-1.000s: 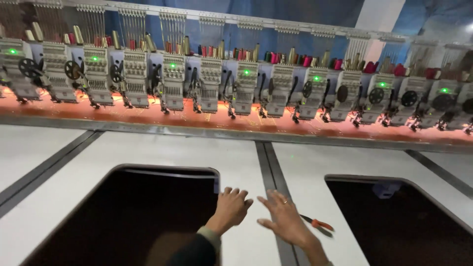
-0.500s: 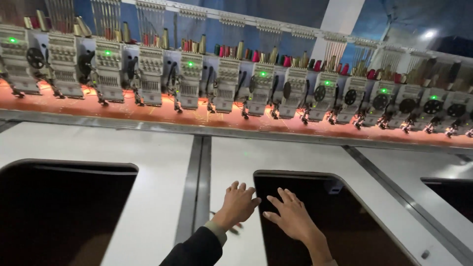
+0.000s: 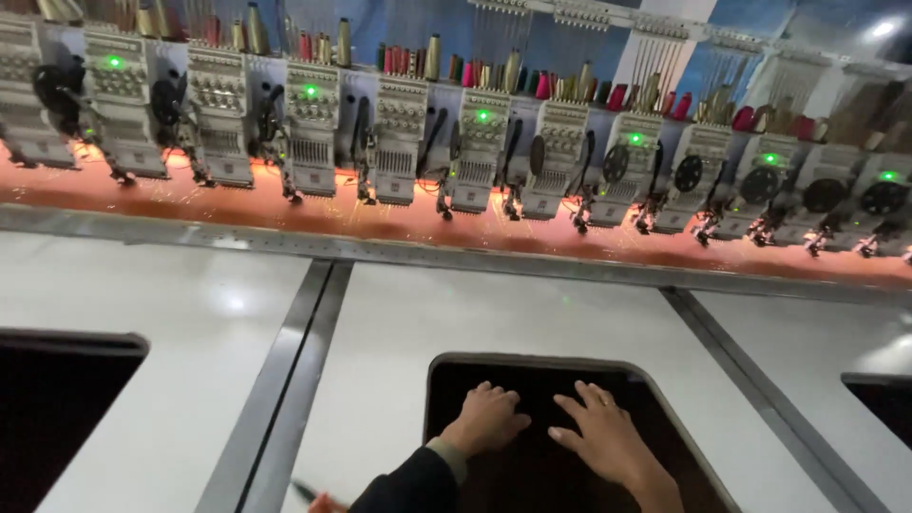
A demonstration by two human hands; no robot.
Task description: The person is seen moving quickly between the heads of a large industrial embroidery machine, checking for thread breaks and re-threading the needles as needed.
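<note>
Both of my hands rest on the dark surface inside a rounded rectangular opening (image 3: 456,375) in the white table. My left hand (image 3: 486,418), in a dark sleeve with a light cuff, lies palm down with its fingers bent at the near left of the opening. My right hand (image 3: 603,439) lies flat just to its right, fingers spread and pointing to the far left. Neither hand holds anything. The two hands are a little apart.
A long row of embroidery heads (image 3: 480,152) with green lights and thread cones runs across the back above a red-lit bar. Grey rails (image 3: 285,370) split the white table (image 3: 532,304) into panels. More dark openings lie at left (image 3: 57,399) and right (image 3: 883,394). A small orange-handled tool (image 3: 313,496) lies at the bottom edge.
My view and both hands have shifted right, from the white panel and rail between two openings onto the dark surface of the adjacent opening. The orange-handled tool now lies to my left.
</note>
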